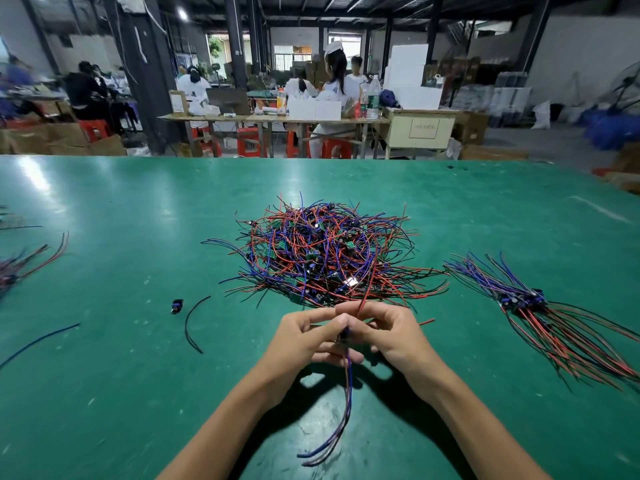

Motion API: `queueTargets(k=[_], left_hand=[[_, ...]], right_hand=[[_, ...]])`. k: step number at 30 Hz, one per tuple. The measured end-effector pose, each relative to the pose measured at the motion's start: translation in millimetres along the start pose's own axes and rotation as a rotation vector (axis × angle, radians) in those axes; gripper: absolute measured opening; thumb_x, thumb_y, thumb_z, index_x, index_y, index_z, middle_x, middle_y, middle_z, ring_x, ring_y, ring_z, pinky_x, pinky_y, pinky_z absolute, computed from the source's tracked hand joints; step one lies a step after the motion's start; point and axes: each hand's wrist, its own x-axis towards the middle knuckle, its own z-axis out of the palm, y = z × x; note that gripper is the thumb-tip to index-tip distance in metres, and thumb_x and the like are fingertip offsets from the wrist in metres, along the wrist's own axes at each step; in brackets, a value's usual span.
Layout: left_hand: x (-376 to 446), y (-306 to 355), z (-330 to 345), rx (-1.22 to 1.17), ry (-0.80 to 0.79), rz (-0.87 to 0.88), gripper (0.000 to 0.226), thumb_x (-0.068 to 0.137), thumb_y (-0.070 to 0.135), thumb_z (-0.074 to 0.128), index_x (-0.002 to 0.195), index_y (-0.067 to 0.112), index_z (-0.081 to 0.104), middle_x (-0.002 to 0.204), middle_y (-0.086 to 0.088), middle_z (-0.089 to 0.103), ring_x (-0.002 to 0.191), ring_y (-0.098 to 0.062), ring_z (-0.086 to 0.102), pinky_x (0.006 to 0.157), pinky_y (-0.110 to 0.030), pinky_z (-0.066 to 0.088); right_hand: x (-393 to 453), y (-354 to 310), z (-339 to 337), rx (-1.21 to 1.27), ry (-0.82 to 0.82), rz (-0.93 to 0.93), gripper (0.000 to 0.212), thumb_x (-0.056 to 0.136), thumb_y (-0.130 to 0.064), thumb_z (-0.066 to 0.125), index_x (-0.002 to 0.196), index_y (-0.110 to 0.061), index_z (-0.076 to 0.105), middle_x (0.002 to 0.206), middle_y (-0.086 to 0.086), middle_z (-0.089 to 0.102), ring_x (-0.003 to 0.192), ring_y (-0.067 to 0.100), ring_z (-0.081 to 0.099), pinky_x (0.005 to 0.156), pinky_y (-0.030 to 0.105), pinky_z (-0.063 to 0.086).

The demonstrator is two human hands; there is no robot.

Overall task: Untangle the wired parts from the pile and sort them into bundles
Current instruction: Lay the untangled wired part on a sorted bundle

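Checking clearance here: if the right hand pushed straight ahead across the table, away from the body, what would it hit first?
Probably the tangled pile: its near edge lies just beyond the right hand, whose fingers pinch the wired part. Depth is uncertain.

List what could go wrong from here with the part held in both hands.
1. The red wire pinched by the right hand runs up into the pile; pulling may drag other tangled parts along or strain its joint.
2. The held part sits in a fingertip grip between the right and left hand; it may slip.
3. Its blue wires hang loose and could snag on the table.
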Motion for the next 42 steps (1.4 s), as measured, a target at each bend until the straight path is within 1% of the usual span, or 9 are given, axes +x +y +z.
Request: queueTargets(k=[6,12,16,18,22,29,32,36,42], left_hand=[[2.9,-2.9,-1.4,-0.01,0.075,-0.071,0.019,0.099,0.006,0.056,0.107,0.006,0.073,0.095,-0.025,0.075,0.069,-0.031,0.073,0.063,-0.03,0.059],[2.6,-0.5,4.2,0.035,0.1,-0.055,0.022,0.098,0.015,0.059,0.089,0.008,0.079,0.089,-0.019,0.077,0.058,-0.023,0.07,0.056,-0.025,0.057],[1.6,-3.3,5.3,0.066,0.141,-0.006,0.017,0.095,0.011,0.064,0.091,0.01,0.081,0.091,-0.019,0.077,0.056,-0.023,0.068,0.053,-0.026,0.057],[1.1,-4.9,6.6,0.095,0.194,0.019,0.016,0.094,0.01,0.066,0.089,0.011,0.082,0.087,-0.018,0.077,0.054,-0.023,0.067,0.05,-0.025,0.054],[0.0,-5.5,9.3,0.117,0.255,0.05,0.017,0.093,0.009,0.068,0.084,0.011,0.082,0.081,-0.018,0.077,0.05,-0.021,0.065,0.048,-0.024,0.052],[1.9,-8.1,10.0,0.215,0.265,0.057,0.022,0.085,0.0,0.068,0.064,0.005,0.075,0.064,-0.016,0.07,0.043,-0.021,0.059,0.044,-0.024,0.049],[2.2,-5.5,10.0,0.227,0.22,0.042,0.017,0.077,0.01,0.068,0.061,0.011,0.074,0.063,-0.014,0.069,0.043,-0.02,0.06,0.043,-0.023,0.048],[5.3,-4.0,3.9,0.193,0.176,-0.002,0.026,0.089,0.002,0.069,0.065,0.011,0.075,0.067,-0.015,0.072,0.042,-0.02,0.061,0.043,-0.022,0.048],[2.3,-3.4,1.4,0.223,0.028,-0.011,0.023,0.088,0.004,0.072,0.066,0.009,0.072,0.069,-0.02,0.071,0.04,-0.021,0.058,0.044,-0.024,0.049]], right_hand=[[3.2,3.8,2.8,-0.059,0.047,0.019,0.025,0.098,-0.032,0.059,0.107,-0.02,0.079,0.096,0.001,0.07,0.06,-0.002,0.061,0.052,0.012,0.044],[1.1,-0.3,8.8,-0.148,0.061,-0.034,0.031,0.092,-0.04,0.057,0.111,-0.026,0.078,0.119,0.015,0.053,0.091,0.008,0.068,0.072,0.018,0.053],[0.2,-1.8,11.2,-0.002,0.004,-0.01,0.026,0.105,-0.018,0.051,0.111,-0.011,0.075,0.104,0.008,0.07,0.082,0.003,0.07,0.067,0.01,0.05],[0.9,-0.8,13.4,-0.056,0.034,-0.007,0.027,0.106,-0.016,0.049,0.108,-0.012,0.076,0.098,0.005,0.074,0.079,0.002,0.068,0.066,0.009,0.047],[1.6,4.1,20.2,-0.201,0.151,-0.046,0.02,0.101,-0.019,0.059,0.099,-0.019,0.079,0.084,-0.006,0.075,0.072,0.001,0.065,0.063,0.013,0.045],[2.5,9.9,29.4,-0.114,0.271,-0.018,0.023,0.099,-0.01,0.059,0.085,-0.013,0.077,0.057,-0.009,0.062,0.051,0.004,0.055,0.052,0.015,0.043],[3.7,13.9,34.2,-0.103,0.323,-0.014,0.026,0.098,-0.01,0.058,0.078,-0.016,0.074,0.059,-0.006,0.062,0.051,0.008,0.053,0.054,0.024,0.044],[4.7,14.5,34.8,-0.059,0.35,-0.019,0.021,0.091,-0.025,0.058,0.078,-0.021,0.073,0.071,-0.001,0.068,0.058,0.015,0.057,0.059,0.035,0.048],[10.5,8.4,24.1,0.06,0.483,0.033,0.029,0.098,-0.014,0.052,0.078,-0.017,0.074,0.079,-0.001,0.072,0.054,0.014,0.051,0.041,0.021,0.038]])
